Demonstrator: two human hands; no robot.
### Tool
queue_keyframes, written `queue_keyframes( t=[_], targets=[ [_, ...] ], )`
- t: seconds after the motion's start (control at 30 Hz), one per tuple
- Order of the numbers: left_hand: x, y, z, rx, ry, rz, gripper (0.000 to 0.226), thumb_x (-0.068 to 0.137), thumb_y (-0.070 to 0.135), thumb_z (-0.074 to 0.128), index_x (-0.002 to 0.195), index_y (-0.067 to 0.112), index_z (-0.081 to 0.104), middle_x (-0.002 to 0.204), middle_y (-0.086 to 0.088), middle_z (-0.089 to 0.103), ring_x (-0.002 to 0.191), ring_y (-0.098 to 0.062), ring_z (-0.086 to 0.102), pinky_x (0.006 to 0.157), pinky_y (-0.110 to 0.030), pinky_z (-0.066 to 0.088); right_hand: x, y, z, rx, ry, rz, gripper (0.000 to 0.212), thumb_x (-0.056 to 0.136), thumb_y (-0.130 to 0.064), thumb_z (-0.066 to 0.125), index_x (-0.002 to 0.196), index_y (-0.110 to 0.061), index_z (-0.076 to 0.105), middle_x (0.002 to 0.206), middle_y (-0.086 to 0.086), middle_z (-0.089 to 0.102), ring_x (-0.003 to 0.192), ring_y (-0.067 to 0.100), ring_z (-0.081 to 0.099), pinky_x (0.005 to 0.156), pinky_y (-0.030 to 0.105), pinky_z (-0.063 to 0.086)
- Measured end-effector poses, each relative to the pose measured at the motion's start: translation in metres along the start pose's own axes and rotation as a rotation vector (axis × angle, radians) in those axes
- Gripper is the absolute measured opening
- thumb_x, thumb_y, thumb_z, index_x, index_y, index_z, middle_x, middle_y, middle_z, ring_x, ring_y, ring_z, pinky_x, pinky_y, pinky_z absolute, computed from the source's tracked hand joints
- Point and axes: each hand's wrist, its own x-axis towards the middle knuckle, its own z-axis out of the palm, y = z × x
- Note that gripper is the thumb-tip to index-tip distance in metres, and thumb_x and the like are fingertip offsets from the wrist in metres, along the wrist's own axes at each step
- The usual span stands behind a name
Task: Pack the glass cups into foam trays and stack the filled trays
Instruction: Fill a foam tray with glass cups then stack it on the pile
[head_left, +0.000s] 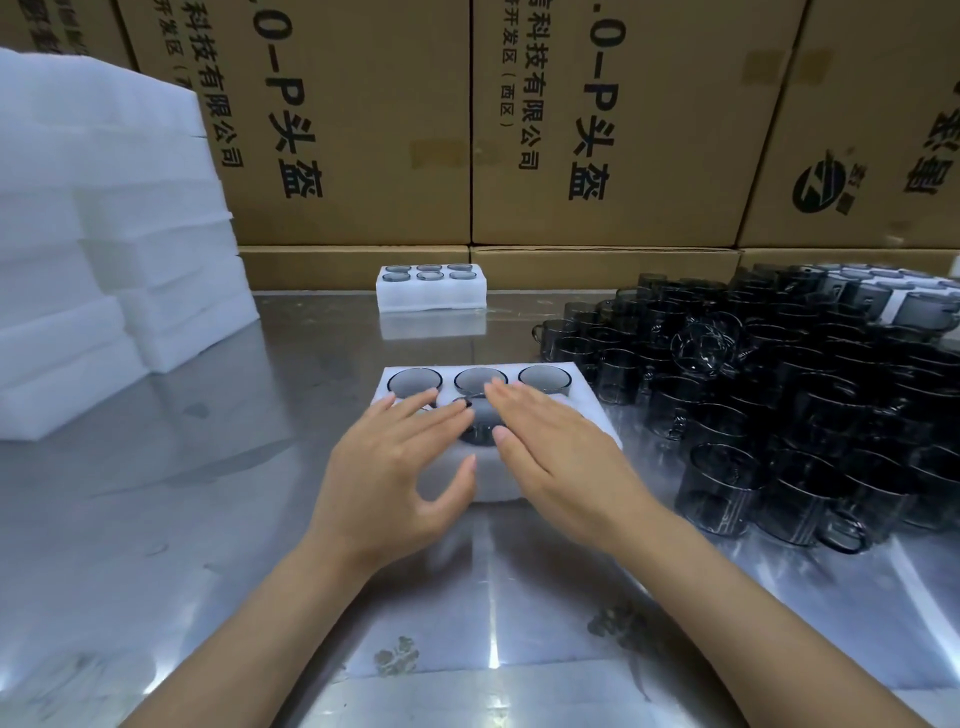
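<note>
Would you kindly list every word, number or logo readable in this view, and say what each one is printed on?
".0-P头盔": left middle carton, vertical.
".0-P头盔": right middle carton, vertical.
"科技有限公司": both these cartons, smaller print.
"开发区" and "(西区)": same cartons, smallest print.
Round logo: far right carton; characters beside it cut off, unreadable.
Foam trays, cups: no text.

A white foam tray (587, 421) sits on the shiny metal table (208, 519), its far row holding three smoky glass cups (544, 378). The left hand (395, 478) and right hand (561, 457) lie flat, fingers straight, over the tray's near row, covering most of it. A second filled tray (431, 293) stands farther back. A crowd of loose dark cups (779, 395) fills the right side. Empty foam trays (104, 249) are stacked at left, with cardboard boxes (597, 130) behind.
</note>
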Motion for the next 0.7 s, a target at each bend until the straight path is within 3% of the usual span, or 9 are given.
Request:
queue_keyframes(
  t=[0.13, 0.27, 0.43, 0.5, 0.6, 0.7],
  targets=[
    [0.001, 0.001, 0.001, -0.001, -0.051, -0.045, 0.04, 0.076, 0.037, 0.05, 0.097, 0.016, 0.077, 0.102, 0.004, 0.073, 0.103, -0.021, 0.067, 0.101, -0.039, 0.038, 0.0, -0.003, 0.001, -0.087, -0.053, 0.025, 0.047, 0.101, -0.035, 0.025, 0.146, -0.022, 0.033, 0.155, -0.009, 0.026, 0.143, 0.004, 0.015, 0.111, 0.021, 0.008],
    [0.003, 0.002, -0.001, -0.01, -0.071, -0.066, 0.039, 0.074, 0.035, 0.049, 0.094, 0.016, 0.077, 0.097, 0.005, 0.074, 0.093, -0.017, 0.07, 0.098, -0.028, 0.037, 0.0, -0.006, 0.002, -0.119, -0.035, 0.035, 0.046, 0.101, -0.035, 0.027, 0.141, -0.02, 0.04, 0.153, -0.007, 0.03, 0.142, 0.008, 0.021, 0.111, 0.025, 0.014],
    [-0.001, 0.005, -0.001, 0.011, -0.104, -0.069, 0.039, 0.077, 0.035, 0.048, 0.099, 0.016, 0.075, 0.102, 0.006, 0.073, 0.099, -0.017, 0.068, 0.098, -0.031, 0.037, -0.004, -0.008, 0.005, -0.104, 0.007, 0.061, 0.046, 0.101, -0.036, 0.028, 0.144, -0.023, 0.036, 0.153, -0.009, 0.031, 0.142, 0.008, 0.021, 0.113, 0.028, 0.009],
    [0.0, 0.004, -0.002, 0.009, -0.098, -0.051, 0.04, 0.08, 0.034, 0.047, 0.104, 0.015, 0.073, 0.103, 0.004, 0.072, 0.102, -0.018, 0.066, 0.098, -0.033, 0.039, -0.005, -0.009, 0.002, -0.087, 0.104, 0.079, 0.044, 0.1, -0.03, 0.033, 0.142, -0.02, 0.04, 0.149, -0.006, 0.039, 0.138, 0.012, 0.028, 0.111, 0.029, 0.017],
    [0.002, 0.002, -0.004, -0.073, -0.052, -0.045, 0.039, 0.083, 0.03, 0.048, 0.111, 0.014, 0.069, 0.109, 0.006, 0.07, 0.102, -0.013, 0.06, 0.094, -0.024, 0.037, -0.009, -0.004, -0.01, -0.172, 0.314, 0.211, 0.042, 0.088, -0.017, 0.038, 0.128, -0.018, 0.053, 0.133, -0.003, 0.053, 0.12, 0.021, 0.044, 0.089, 0.033, 0.039],
    [0.002, 0.001, -0.005, -0.143, -0.036, -0.076, 0.036, 0.083, 0.029, 0.047, 0.108, 0.015, 0.07, 0.107, 0.009, 0.069, 0.1, -0.011, 0.06, 0.09, -0.023, 0.041, -0.021, 0.005, -0.02, -0.344, 0.391, 0.425, 0.038, 0.08, -0.01, 0.045, 0.115, -0.01, 0.058, 0.112, 0.007, 0.059, 0.101, 0.032, 0.047, 0.066, 0.037, 0.04]
  ],
)
